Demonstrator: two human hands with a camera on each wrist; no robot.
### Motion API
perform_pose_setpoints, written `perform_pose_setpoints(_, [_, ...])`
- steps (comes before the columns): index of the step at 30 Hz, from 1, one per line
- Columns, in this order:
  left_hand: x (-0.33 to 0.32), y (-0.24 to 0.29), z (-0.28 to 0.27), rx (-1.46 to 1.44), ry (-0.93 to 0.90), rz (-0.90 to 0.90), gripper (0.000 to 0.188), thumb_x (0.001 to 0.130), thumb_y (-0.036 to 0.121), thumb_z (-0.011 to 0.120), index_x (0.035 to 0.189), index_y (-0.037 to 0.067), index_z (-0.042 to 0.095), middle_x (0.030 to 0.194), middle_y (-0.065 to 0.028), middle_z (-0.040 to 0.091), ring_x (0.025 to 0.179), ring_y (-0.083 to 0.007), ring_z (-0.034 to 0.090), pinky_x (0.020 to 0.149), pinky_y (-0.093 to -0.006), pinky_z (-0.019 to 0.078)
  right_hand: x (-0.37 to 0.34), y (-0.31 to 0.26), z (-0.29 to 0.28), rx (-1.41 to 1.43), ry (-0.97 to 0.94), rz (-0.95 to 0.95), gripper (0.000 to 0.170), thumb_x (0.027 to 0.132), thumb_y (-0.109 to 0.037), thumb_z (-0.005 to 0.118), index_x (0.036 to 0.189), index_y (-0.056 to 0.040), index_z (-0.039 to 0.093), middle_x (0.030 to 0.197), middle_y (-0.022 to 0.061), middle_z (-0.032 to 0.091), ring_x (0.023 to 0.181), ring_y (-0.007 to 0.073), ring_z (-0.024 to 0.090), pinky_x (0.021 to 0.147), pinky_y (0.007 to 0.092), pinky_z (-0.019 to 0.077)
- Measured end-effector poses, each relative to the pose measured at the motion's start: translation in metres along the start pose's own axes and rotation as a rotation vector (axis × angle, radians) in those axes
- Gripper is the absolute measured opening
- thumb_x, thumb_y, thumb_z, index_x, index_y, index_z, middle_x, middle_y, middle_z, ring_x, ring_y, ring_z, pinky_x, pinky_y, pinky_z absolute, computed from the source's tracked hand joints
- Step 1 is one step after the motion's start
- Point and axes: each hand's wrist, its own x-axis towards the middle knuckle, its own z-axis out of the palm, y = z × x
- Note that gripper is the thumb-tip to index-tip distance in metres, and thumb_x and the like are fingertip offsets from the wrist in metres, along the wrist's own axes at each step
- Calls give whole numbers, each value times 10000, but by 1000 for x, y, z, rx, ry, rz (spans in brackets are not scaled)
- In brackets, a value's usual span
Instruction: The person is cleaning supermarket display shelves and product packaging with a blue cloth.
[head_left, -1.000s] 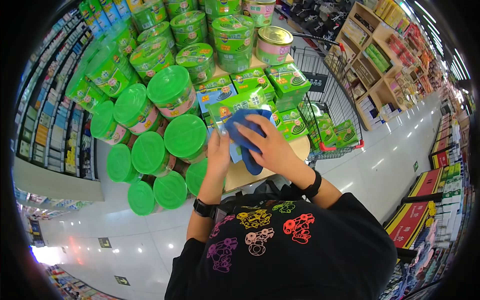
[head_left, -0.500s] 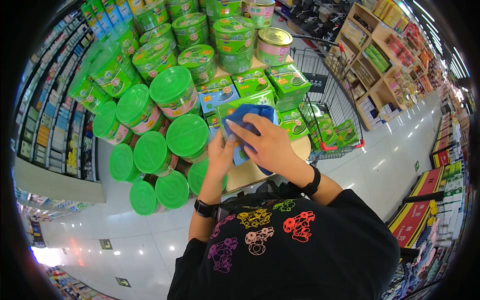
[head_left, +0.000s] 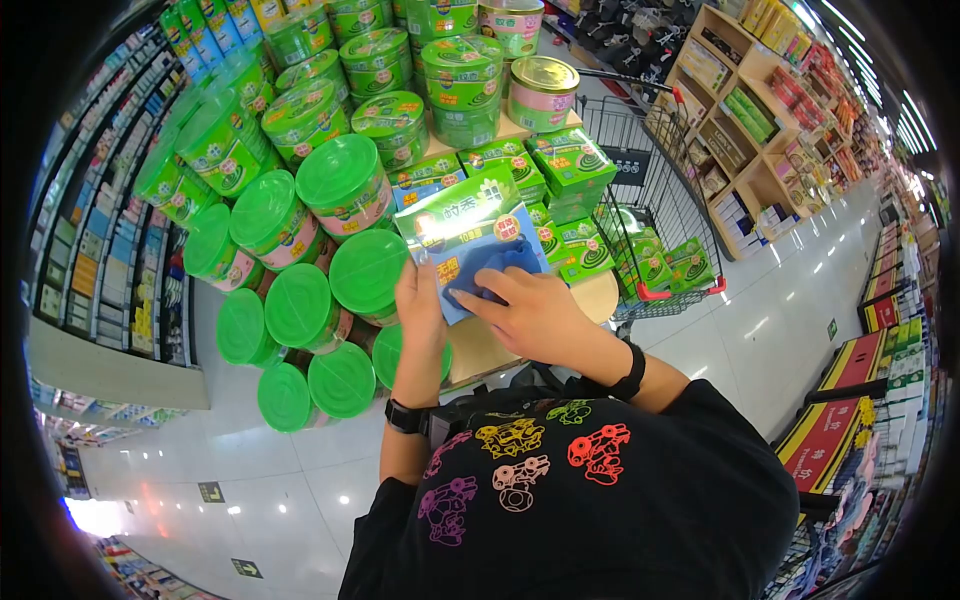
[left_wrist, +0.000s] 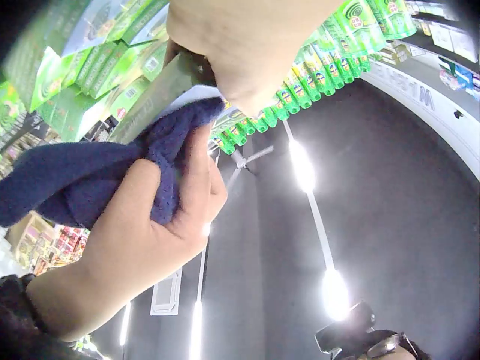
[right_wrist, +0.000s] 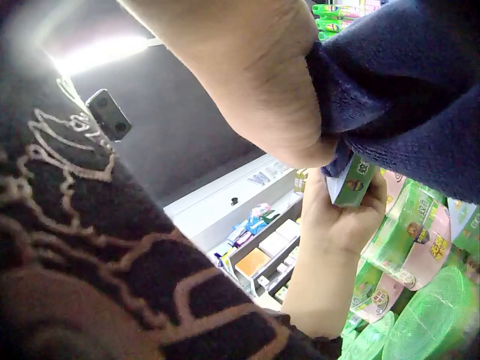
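My left hand [head_left: 420, 310] grips a green and blue mosquito coil box [head_left: 445, 225] by its left edge, with the printed front tilted up. In my right hand [head_left: 535, 315] is a bunched blue cloth [head_left: 488, 262], held against the lower part of that front. Seen from the left wrist, the cloth [left_wrist: 75, 176] is pinched between thumb and fingers, and a loose end hangs out to the side. The right wrist view shows the left hand [right_wrist: 345, 221] round one corner of the box [right_wrist: 352, 186], with the dark cloth [right_wrist: 405, 82] covering much of the rest.
Similar green boxes [head_left: 575, 170] are stacked on a wooden display table [head_left: 595, 295] just beyond my hands. Green-lidded tubs [head_left: 375, 270] are piled to the left. A shopping cart [head_left: 670, 215] holding green boxes stands at the right, before wooden shelves [head_left: 740, 75].
The right hand has moved the cloth from the upper middle of the box down to its lower part. More of the printed front shows now, and the box is turned more toward me.
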Motion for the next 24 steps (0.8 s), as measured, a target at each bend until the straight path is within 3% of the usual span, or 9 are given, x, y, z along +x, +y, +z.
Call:
perform_pose_setpoints(8, [-6,5,2,-64,-5,-32,314,959,228,418,1148,-13,483,1077,-99,578,914,-146,582,779,-282,485,-14,22,-17,83,23,43,341,617,-98,647,954,-147,662,957,21,512,766,181,542,603,303,479])
perform_pose_setpoints(14, [-12,-5,-7,70,-64,-50,314,942,164,424,1189,-26,462,1066,-81,581,937,-133,565,808,-278,464,-20,50,-34,80,76,201,384,641,-89,643,1020,-143,641,984,57,502,832,219,565,648,329,491])
perform_pose_setpoints(19, [-24,-10,16,270,-177,19,304,913,92,465,1192,-29,464,1075,-72,574,957,-113,532,837,-269,426,-25,63,-45,-56,183,272,483,667,-102,648,1142,-152,576,1050,91,480,798,237,579,615,338,501])
perform_pose_setpoints(24, [-34,-21,54,338,-226,-47,265,878,70,527,1124,-27,512,1032,-58,588,923,-98,537,788,-250,427,-45,84,-67,-104,284,349,471,650,-74,634,1111,-164,604,1031,88,492,796,236,576,598,329,491])
